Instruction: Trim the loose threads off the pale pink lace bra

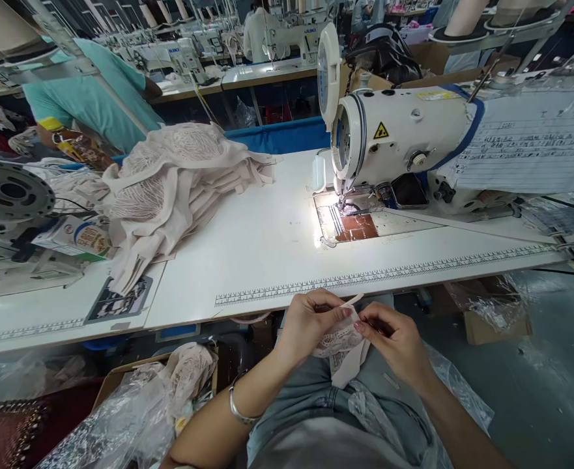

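Over my lap, just below the table's front edge, I hold a pale pink lace garment piece [345,355] with a plain strip and a printed label hanging down. My left hand [311,326] pinches its upper left edge between thumb and fingers. Close beside it, my right hand [391,335] is closed with thumb and fingertips at the garment's upper right edge. A short narrow strap end sticks up between the two hands. Ahead and to the right stands a white sewing machine [404,130], its lamp lighting the needle area.
A pile of pale pink lace bras [184,169] lies on the white table [262,228] at left. A ruler strip [389,273] runs along the front edge. Below left is a carton [105,384] with lace and plastic. Another person in a teal shirt [96,91] sits beyond the pile.
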Motion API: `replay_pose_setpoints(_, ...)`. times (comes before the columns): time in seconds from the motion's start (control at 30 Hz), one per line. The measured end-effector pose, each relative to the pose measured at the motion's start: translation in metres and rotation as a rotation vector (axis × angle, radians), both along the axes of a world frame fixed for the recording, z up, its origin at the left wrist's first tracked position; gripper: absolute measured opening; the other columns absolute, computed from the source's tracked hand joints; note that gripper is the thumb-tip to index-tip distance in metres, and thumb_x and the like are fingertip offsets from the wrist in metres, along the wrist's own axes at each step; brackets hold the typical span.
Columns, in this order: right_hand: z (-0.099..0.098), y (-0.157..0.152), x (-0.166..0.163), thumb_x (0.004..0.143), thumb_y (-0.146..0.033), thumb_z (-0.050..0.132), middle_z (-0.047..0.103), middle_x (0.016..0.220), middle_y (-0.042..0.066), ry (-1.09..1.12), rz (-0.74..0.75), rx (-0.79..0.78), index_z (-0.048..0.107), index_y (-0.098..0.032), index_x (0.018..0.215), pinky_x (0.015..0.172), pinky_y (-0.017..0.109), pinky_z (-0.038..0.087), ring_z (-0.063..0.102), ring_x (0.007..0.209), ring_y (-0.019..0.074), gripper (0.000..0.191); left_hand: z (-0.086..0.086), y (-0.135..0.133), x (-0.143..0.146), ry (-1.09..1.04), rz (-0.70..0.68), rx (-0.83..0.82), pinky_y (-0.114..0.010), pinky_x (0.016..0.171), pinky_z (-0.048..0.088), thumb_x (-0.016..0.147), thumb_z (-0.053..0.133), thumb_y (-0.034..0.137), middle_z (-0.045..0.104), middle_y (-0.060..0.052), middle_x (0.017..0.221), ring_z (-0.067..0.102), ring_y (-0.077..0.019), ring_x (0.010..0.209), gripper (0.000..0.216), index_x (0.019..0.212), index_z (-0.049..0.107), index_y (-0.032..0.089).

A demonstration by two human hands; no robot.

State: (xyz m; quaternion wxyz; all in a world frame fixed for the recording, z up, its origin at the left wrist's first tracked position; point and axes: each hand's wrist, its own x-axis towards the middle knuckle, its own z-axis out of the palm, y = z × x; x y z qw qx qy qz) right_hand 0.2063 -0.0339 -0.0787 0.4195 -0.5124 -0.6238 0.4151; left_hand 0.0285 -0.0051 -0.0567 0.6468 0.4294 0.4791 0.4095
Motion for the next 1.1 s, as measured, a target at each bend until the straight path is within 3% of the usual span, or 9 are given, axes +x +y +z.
replay_pose_setpoints(0.2, 0.001, 0.004, 0.012, 0.086, -0.061, 0.066, 0.054, 0.072, 0.0, -0.062, 0.038, 0.067, 0.063, -0.023, 0.079, 0.049, 0.027, 0.037, 0.045, 0.056, 0.0132, 0.039, 0.003, -0.002, 0.002, -0.076, -0.029, -0.122, -0.022, 0.05, 0.038, 0.057, 0.091, 0.044, 0.067, -0.002, 0.057, 0.049, -0.0086, 0.051, 0.034, 0.065, 0.078, 0.014)
replay_pose_setpoints(0.27, 0.006, 0.007, 0.022, 0.09, -0.067, 0.056, 0.057, 0.078, 0.003, -0.115, 0.056, 0.093, 0.064, -0.024, 0.086, 0.053, 0.029, 0.041, 0.049, 0.061, 0.0153, 0.044, 0.005, -0.002, 0.001, -0.052, -0.025, -0.108, -0.022, 0.053, 0.041, 0.057, 0.091, 0.043, 0.071, -0.004, 0.062, 0.054, -0.0105, 0.055, 0.033, 0.067, 0.079, 0.014)
replay_pose_setpoints(0.37, 0.018, 0.012, 0.035, 0.1, -0.058, 0.039, 0.063, 0.081, 0.006, -0.192, 0.158, 0.04, 0.067, -0.025, 0.092, 0.058, 0.03, 0.044, 0.056, 0.066, 0.0183, 0.044, 0.006, -0.003, 0.0, -0.028, -0.049, -0.07, -0.023, 0.055, 0.044, 0.061, 0.089, 0.042, 0.074, -0.006, 0.067, 0.057, -0.0127, 0.059, 0.03, 0.071, 0.081, 0.014)
replay_pose_setpoints(0.53, 0.034, 0.018, 0.033, 0.101, -0.046, 0.044, 0.067, 0.077, 0.006, -0.276, 0.257, 0.0, 0.07, -0.026, 0.091, 0.055, 0.029, 0.041, 0.061, 0.068, 0.0199, 0.035, 0.005, -0.005, 0.0, 0.003, -0.09, -0.02, -0.024, 0.054, 0.042, 0.067, 0.085, 0.039, 0.072, -0.004, 0.064, 0.055, -0.0118, 0.057, 0.025, 0.071, 0.081, 0.015)
replay_pose_setpoints(0.87, 0.035, 0.019, 0.022, 0.1, -0.053, 0.046, 0.047, 0.058, -0.006, -0.197, 0.325, -0.155, 0.053, -0.024, 0.087, 0.048, 0.025, 0.025, 0.035, 0.047, 0.0109, 0.033, 0.006, -0.006, 0.001, 0.076, -0.114, 0.009, -0.023, 0.054, 0.039, 0.068, 0.078, 0.031, 0.068, -0.002, 0.061, 0.051, -0.0112, 0.056, 0.016, 0.066, 0.078, 0.015)
replay_pose_setpoints(1.1, 0.029, 0.022, 0.025, 0.098, -0.054, 0.051, 0.047, 0.061, -0.006, -0.116, 0.376, -0.234, 0.053, -0.024, 0.091, 0.051, 0.025, 0.025, 0.035, 0.052, 0.0108, 0.031, 0.003, -0.006, -0.001, 0.081, -0.128, 0.017, -0.024, 0.056, 0.041, 0.068, 0.075, 0.028, 0.07, -0.004, 0.065, 0.055, -0.0128, 0.059, 0.014, 0.067, 0.078, 0.015)
